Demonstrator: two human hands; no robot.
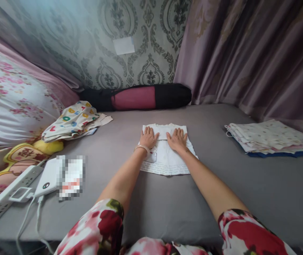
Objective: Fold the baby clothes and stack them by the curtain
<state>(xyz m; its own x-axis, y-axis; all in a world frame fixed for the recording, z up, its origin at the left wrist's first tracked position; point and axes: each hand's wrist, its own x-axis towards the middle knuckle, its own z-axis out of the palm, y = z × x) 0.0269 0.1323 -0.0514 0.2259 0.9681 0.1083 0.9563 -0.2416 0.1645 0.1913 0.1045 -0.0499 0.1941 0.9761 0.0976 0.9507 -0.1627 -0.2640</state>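
Note:
A small white garment [164, 159] with printed lettering along its near edge and a line drawing on its left part lies on the grey sheet, its far end folded over. My left hand [149, 138], with a pale bangle at the wrist, rests flat on the far left part of the garment, fingers stretched out. Opposite it, my right hand [177, 139] lies flat on the far right part, fingers spread. Neither hand grips the cloth. Both palms cover part of the folded strip, and the drawing is partly hidden beside my left wrist.
A stack of folded clothes [270, 136] sits at the right. Left are a letter-print cloth pile [73, 120], a yellow plush [21, 156], a power strip [10, 193] and a white power bank [50, 175] with cables. A black and pink roll [134, 98] lies against the wall.

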